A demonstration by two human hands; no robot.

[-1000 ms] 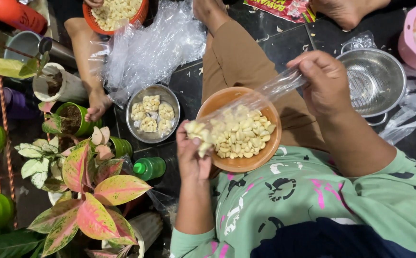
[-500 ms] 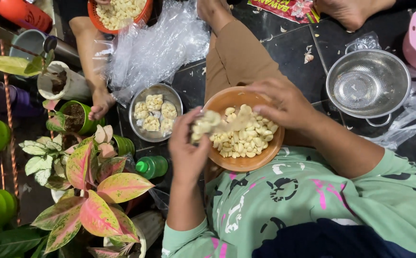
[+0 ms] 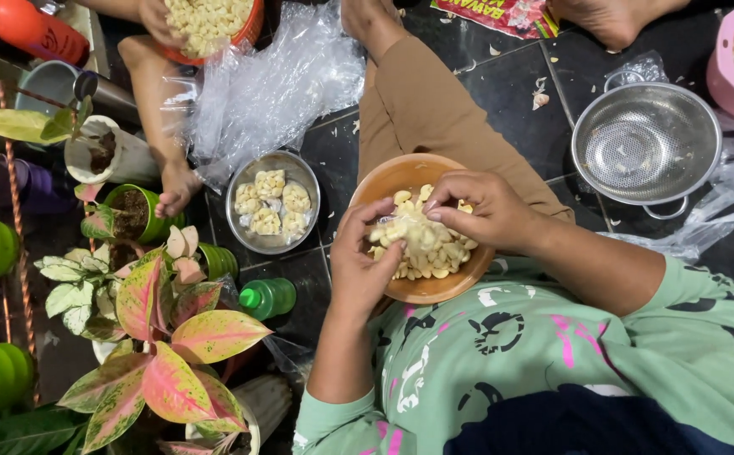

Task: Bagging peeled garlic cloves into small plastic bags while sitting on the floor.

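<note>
On our lap sits the brown bowl [image 3: 384, 181], our landmark. Right of it, well apart, a steel colander [image 3: 645, 143]. Left of it, a steel dish [image 3: 240, 232] with 5 filled packets. Below-left, a green bottle [image 3: 270, 297]. Inside it, peeled garlic cloves [image 3: 421, 248]. Our left hand [image 3: 365, 270] cups the cloves; our right hand [image 3: 485, 211] curls over them, fingertips pinching some.
</note>
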